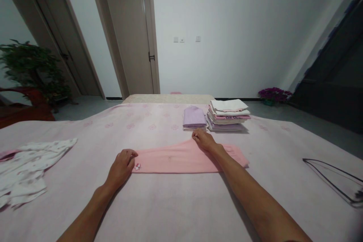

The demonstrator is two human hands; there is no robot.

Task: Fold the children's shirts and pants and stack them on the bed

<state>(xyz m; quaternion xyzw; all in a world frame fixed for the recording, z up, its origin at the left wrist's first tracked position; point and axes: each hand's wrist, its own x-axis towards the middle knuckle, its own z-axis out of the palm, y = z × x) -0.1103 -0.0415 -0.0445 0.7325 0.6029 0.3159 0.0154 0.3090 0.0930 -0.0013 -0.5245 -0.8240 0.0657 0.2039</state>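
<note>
Pink pants, folded lengthwise into a long strip, lie across the pink bedsheet in front of me. Their narrow leg end, with a small white and red motif, points left, and the waist end is at the right. My left hand has its fingers curled on the leg end's edge. My right hand pinches the raised corner on the far edge, and its forearm crosses over the pants and hides part of them. Just beyond that hand sits a folded purple garment.
A tall stack of folded clothes stands beside the purple garment. A crumpled white patterned garment lies at the far left. At the right is a black wire hanger. Behind the bed are a door, a plant and purple flowers.
</note>
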